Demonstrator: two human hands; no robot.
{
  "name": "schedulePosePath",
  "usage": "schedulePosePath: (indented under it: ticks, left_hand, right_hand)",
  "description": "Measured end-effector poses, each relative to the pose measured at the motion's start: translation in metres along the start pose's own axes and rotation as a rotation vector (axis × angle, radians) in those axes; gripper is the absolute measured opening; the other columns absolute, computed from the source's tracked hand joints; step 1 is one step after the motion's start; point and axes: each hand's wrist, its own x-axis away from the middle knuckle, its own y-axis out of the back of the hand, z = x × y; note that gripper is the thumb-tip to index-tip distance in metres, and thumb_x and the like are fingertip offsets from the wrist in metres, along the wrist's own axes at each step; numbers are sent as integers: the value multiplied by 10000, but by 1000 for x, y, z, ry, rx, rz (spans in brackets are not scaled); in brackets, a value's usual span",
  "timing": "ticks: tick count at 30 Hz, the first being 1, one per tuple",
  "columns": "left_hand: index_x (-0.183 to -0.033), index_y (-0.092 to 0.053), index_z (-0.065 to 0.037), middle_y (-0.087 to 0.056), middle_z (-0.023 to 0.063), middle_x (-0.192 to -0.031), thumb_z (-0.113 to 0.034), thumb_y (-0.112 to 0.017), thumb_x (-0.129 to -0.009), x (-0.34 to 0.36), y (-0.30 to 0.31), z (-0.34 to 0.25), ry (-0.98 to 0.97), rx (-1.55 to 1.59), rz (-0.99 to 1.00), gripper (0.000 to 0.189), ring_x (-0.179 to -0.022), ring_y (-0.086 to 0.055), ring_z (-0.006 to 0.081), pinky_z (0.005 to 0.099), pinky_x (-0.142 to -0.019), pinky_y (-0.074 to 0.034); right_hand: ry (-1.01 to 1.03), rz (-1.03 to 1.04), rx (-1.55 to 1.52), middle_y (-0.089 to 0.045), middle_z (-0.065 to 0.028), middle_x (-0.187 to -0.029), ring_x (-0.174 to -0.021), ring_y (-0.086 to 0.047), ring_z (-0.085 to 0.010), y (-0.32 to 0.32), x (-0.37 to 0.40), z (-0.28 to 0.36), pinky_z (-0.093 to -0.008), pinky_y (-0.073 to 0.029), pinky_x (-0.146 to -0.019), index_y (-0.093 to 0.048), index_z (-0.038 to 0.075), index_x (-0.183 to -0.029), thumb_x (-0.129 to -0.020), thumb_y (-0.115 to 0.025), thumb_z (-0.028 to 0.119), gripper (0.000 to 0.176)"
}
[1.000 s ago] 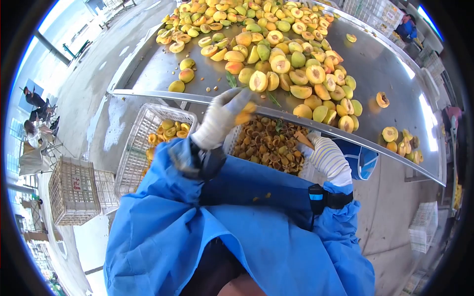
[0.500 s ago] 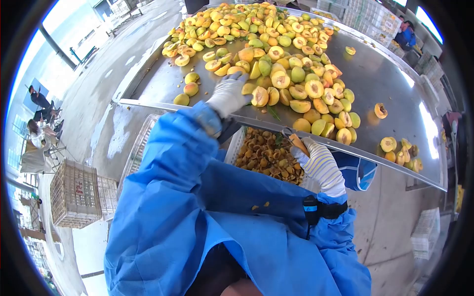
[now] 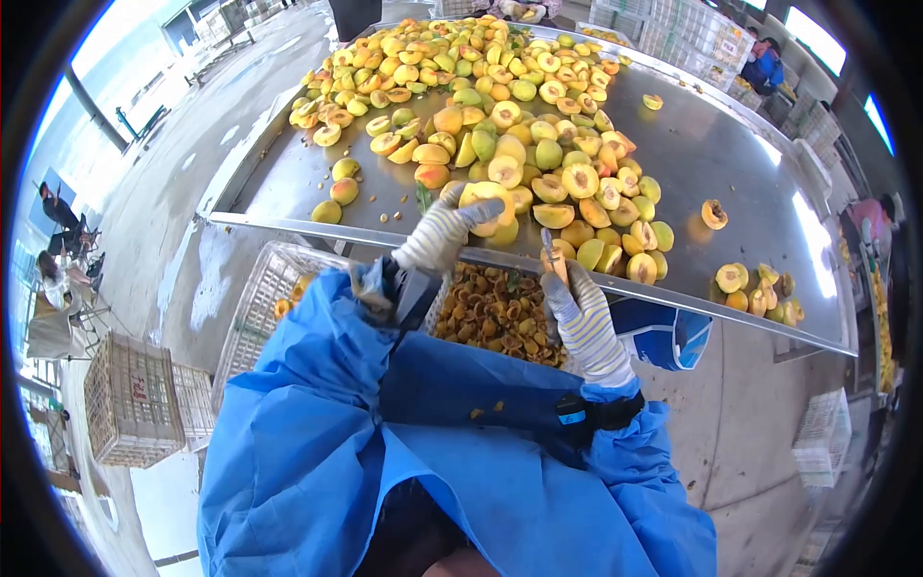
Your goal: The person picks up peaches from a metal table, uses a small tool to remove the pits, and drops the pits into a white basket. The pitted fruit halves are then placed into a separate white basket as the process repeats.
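My left hand point(image 3: 440, 234), in a striped glove, is closed on a yellow peach half point(image 3: 488, 200) at the front edge of the metal table point(image 3: 673, 163). In my right hand point(image 3: 585, 322), also gloved, is a small wooden-handled pitting tool point(image 3: 554, 252), its metal tip pointing up. Halved peaches point(image 3: 548, 154) lie heaped just beyond both hands, several with dark pits showing. Below the table edge, between my forearms, stands a white crate of brown peach pits point(image 3: 500, 313).
A white crate point(image 3: 264, 288) with a few fruits sits by my left arm. Stacked crates point(image 3: 135, 399) stand on the floor at left. A blue container point(image 3: 663, 332) hangs below the table at right. A few peach halves point(image 3: 760, 288) lie at the table's right corner. Other people are farther off.
My left hand has drawn back from the heap towards the right hand, with a peach half now in it. The right hand has raised the tool's tip beside the table edge.
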Motion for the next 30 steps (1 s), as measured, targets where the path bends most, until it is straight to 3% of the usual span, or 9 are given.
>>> schedulePosePath:
  ticks: [1,6,7,8,11,17,24,27,30]
  left_hand:
    - [-1189,-596,-67,-675,38,-1036,-306,-752,-868,16,-8,-4,37,45,79,430,-929,-660,192,318,-828,-551]
    - [-1179,-591,-61,-650,98,-1101,-512,-620,-924,43,-38,25,68,429,17,519,-1010,-643,226,391,-907,-530]
    - [-1172,-592,-58,-650,103,-1097,-512,-613,-928,39,-35,31,82,530,-1,516,-1006,-644,234,393,-907,-531]
    - [-1166,-592,-56,-650,109,-1093,-512,-606,-933,34,-32,36,91,628,-19,513,-1001,-645,242,396,-906,-531]
    - [-1144,-589,-47,-665,130,-1045,-524,-579,-945,24,-17,43,-4,489,-15,516,-976,-657,252,394,-898,-540]
    - [-1104,-594,-34,-671,151,-1047,-569,-562,-938,35,-21,39,10,313,-96,562,-943,-670,249,365,-871,-550]
    - [-1061,-621,-3,-685,121,-972,-633,-482,-946,39,-16,32,8,152,-108,655,-892,-677,208,326,-819,-563]
    - [-1026,-649,2,-687,95,-912,-665,-417,-956,40,-14,31,55,80,-118,709,-859,-666,182,300,-798,-552]
    - [-981,-669,3,-680,79,-849,-697,-379,-952,33,-5,34,87,-70,-76,759,-813,-645,160,280,-776,-527]
  right_hand:
    - [38,-1,-52,-552,-8,-735,-628,-497,-86,-5,0,0,-261,-430,-579,-589,14,-1152,-955,-633,402,437]
    - [204,-65,18,-607,-42,-814,-701,-561,-138,-22,-7,-15,-305,-474,-653,-535,45,-1290,-972,-613,356,451]
    - [206,-72,94,-651,-126,-860,-734,-636,-244,-22,-7,-14,-362,-498,-695,-517,48,-1315,-973,-604,348,463]
    - [233,-57,186,-652,-152,-860,-743,-644,-281,-21,-7,-17,-372,-499,-694,-516,50,-1314,-974,-600,349,461]
    - [252,8,397,-648,-244,-839,-781,-645,-438,-20,-7,-16,-446,-503,-670,-520,44,-1277,-974,-583,358,441]
    - [325,-52,753,-649,-241,-772,-733,-642,-451,-29,-5,-6,-522,-491,-624,-520,28,-1131,-971,-567,338,352]
    - [210,39,929,-620,-269,-707,-694,-634,-461,-41,-3,-7,-532,-480,-605,-485,-13,-1083,-976,-551,345,379]
    - [116,91,964,-641,-276,-753,-740,-645,-457,-43,-2,-1,-531,-487,-651,-498,-30,-1120,-983,-534,341,397]
    - [233,109,690,-646,-271,-768,-762,-636,-466,-34,-2,-16,-525,-495,-666,-523,-18,-1062,-965,-557,325,358]
